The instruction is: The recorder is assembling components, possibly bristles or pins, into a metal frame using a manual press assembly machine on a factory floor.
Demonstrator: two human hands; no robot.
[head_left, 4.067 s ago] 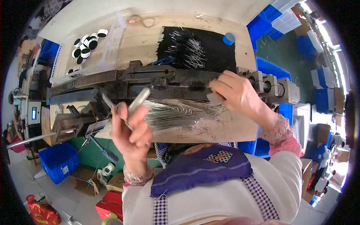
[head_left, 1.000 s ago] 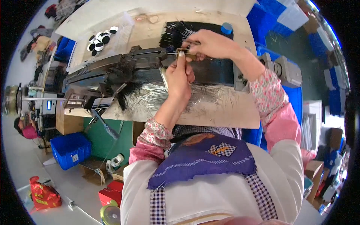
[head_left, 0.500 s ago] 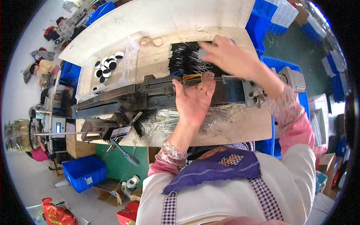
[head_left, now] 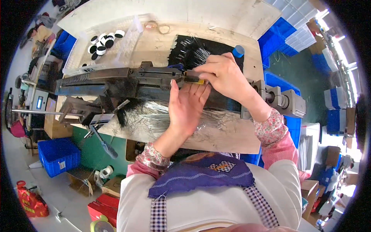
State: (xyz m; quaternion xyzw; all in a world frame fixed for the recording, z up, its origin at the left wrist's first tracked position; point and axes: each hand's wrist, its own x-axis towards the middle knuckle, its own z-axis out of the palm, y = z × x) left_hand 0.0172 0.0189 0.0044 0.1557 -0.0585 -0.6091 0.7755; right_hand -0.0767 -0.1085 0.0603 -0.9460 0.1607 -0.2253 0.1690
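Pinched between right hand (head_left: pixel 224 75) fingertips, a small yellow-tipped piece (head_left: pixel 194 77) sits on the long metal machine (head_left: pixel 127 79); left hand (head_left: pixel 188 106) lies open-palmed just below, gripping nothing.

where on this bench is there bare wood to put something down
Bare wood lies between the white tray and the black mat, and at the bench's near right corner. The middle is crowded: machine, wire pile, both hands.
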